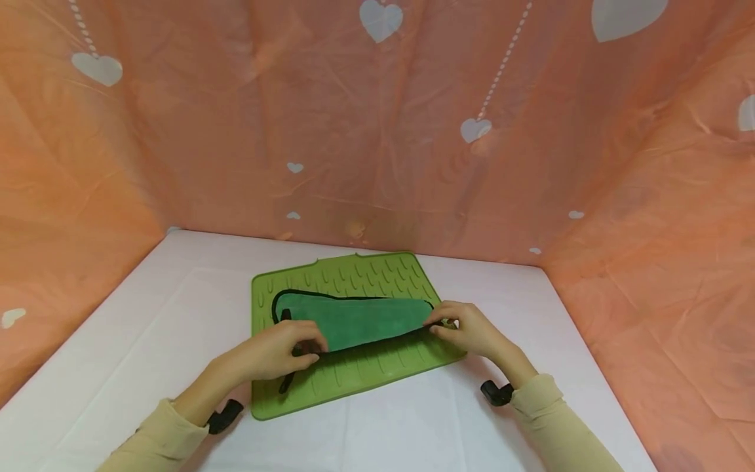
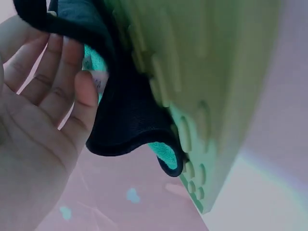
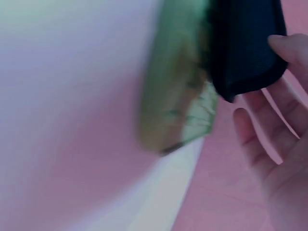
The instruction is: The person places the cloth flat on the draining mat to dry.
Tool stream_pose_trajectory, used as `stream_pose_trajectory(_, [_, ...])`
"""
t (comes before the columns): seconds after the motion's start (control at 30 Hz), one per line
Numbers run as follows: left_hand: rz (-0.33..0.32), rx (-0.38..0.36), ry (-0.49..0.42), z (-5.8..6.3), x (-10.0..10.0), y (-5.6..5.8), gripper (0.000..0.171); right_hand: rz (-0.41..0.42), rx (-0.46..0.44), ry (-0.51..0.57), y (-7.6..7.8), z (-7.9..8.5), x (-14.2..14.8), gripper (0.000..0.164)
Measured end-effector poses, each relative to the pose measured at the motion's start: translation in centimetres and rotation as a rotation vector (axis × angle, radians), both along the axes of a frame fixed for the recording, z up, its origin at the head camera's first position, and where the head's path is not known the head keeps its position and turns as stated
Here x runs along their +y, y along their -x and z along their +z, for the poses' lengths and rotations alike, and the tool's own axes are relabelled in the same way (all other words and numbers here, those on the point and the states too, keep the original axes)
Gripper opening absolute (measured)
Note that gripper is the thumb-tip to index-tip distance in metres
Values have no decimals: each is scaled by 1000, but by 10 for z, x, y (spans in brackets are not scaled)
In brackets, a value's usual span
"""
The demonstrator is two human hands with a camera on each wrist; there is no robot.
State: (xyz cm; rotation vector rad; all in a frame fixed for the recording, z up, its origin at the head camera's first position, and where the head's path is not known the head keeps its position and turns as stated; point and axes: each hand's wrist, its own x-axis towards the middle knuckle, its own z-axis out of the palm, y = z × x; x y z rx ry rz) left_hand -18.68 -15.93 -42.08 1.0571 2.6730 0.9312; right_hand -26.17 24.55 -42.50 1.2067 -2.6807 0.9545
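Note:
A folded green cloth (image 1: 360, 321) with black edging lies over a ribbed light-green mat (image 1: 348, 387). My left hand (image 1: 274, 351) pinches its near edge toward the left end, thumb below and fingers over it. In the left wrist view, the cloth's dark side (image 2: 127, 115) hangs in a curve beside the fingers, with a small white tag (image 2: 99, 81). At the narrow right end, my right hand (image 1: 466, 326) grips the black-edged corner. The right wrist view has the thumb on the dark face of that end (image 3: 250, 48), other fingers behind it.
The mat rests on a white table (image 1: 401, 432) and has raised ridges and a thin rim. Peach curtains (image 1: 383, 183) with white hearts enclose the back and both sides. A black fitting (image 1: 224, 417) sits at the left wrist, another (image 1: 497, 393) at the right.

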Motion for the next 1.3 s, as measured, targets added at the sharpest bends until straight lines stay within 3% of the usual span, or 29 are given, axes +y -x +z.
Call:
stream_pose_trajectory(0.17, [-53, -25, -16, -7, -3, -8, 17, 46, 34, -63, -11, -13, 4, 18])
stream_pose_trajectory(0.37, [-63, -66, 65, -13, -3, -14, 14, 48, 17, -128, -16, -20, 5, 19])
stream_pose_trajectory(0.67, [-70, 11, 120, -13, 4, -19, 18, 72, 51, -161, -18, -21, 8, 17])
stream_pose_trajectory(0.73, [-83, 11, 113, -14, 4, -20, 20, 77, 51, -167, -20, -21, 9, 17])
stream_pose_trajectory(0.97, [-153, -113, 41, -14, 1, -25, 23, 113, 102, -176, -28, -22, 10, 16])
stream_pose_trajectory(1.3, [-167, -102, 26, -16, 0, -28, 17, 116, 54, -212, -29, -16, 8, 12])
